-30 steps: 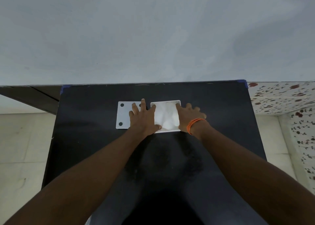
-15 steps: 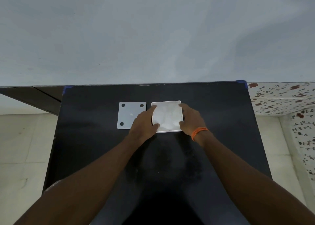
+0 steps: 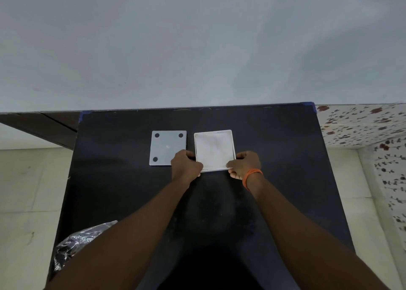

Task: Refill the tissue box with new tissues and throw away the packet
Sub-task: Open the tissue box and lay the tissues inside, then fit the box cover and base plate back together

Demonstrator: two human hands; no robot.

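Note:
A square white tissue box (image 3: 214, 150) stands open-side up on the black table (image 3: 274, 157), with white tissues visible inside its rim. My left hand (image 3: 185, 165) grips the box's near-left corner. My right hand (image 3: 245, 164), with an orange band at the wrist, grips the near-right corner. The box's flat grey base panel (image 3: 168, 147), with dark round pads at its corners, lies on the table just left of the box. A crinkled clear plastic packet (image 3: 77, 243) shows at the table's near-left edge, partly hidden behind my left forearm.
The table's far edge meets a pale grey wall (image 3: 197, 48). Light floor tiles (image 3: 26, 190) lie to the left, and a flower-patterned tiled surface (image 3: 362, 122) rises at the right.
Both hands slid from lying flat beside and over the box back to its near corners and closed on them. The packet has come into view at the lower left.

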